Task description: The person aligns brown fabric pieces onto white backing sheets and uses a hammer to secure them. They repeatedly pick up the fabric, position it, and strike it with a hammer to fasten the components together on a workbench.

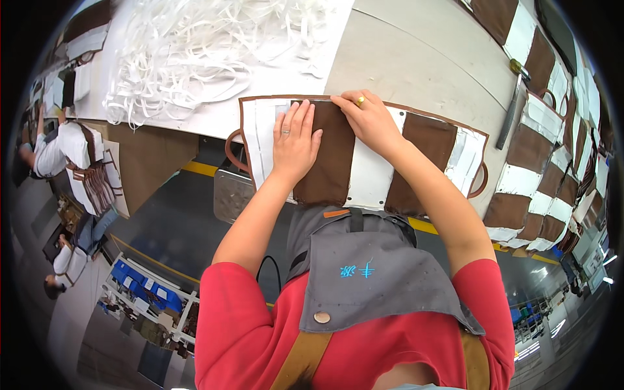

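A flat brown-and-white panelled bag piece [429,146] with brown edging and round brown handles lies on the pale work table [416,58]. My left hand [294,140] lies flat, fingers spread, on a white panel and the dark brown strip beside it. My right hand [367,117] presses its fingertips along the piece's far edge, over the brown strip and the white panel to its right. Neither hand grips anything. Both wear a ring.
A heap of white strips [188,55] covers the table's far left. A hammer [511,104] lies at right beside a stack of similar brown-and-white pieces [539,188]. Another person [65,149] works at far left. Blue bins [146,289] stand on the floor.
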A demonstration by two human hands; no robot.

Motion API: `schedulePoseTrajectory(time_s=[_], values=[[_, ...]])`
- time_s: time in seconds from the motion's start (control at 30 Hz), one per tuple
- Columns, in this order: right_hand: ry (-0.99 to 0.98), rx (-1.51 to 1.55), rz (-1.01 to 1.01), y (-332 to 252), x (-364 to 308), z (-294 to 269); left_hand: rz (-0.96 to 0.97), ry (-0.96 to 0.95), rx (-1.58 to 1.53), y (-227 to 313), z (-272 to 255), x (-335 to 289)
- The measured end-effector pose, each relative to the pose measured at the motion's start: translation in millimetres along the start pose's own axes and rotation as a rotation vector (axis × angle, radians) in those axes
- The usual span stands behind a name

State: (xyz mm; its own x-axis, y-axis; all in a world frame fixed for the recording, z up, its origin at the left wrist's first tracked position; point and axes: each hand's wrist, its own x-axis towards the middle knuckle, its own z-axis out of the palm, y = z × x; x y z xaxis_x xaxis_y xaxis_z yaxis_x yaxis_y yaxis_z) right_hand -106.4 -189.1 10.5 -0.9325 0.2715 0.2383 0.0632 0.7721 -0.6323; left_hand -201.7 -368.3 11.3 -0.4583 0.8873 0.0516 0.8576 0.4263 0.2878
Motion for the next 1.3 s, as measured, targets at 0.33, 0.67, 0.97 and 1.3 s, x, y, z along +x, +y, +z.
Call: schedulePoseTrajectory(time_s=[0.33, 0.67, 0.97, 1.3], values=[[-0.119, -0.223, -0.142, 4.1, 22.1, 7.2, 0.008, 0.029, 0.076, 11.7, 16.5, 3.2], [-0.050, -0.555, -0.256, 0.4, 22.8, 14.3, 0.001, 0.029, 0.120, 11.7, 24.9, 5.9], [-0.148, -0.530, -0.205, -2.8, 20.3, 9.3, 0.000, 0.065, 0.126, 12.4, 26.6, 6.7], [-0.150, -0.288, 0.118, 25.5, 34.3, 9.0, -0.003, 0.089, 0.104, 14.6, 24.6, 9.2]])
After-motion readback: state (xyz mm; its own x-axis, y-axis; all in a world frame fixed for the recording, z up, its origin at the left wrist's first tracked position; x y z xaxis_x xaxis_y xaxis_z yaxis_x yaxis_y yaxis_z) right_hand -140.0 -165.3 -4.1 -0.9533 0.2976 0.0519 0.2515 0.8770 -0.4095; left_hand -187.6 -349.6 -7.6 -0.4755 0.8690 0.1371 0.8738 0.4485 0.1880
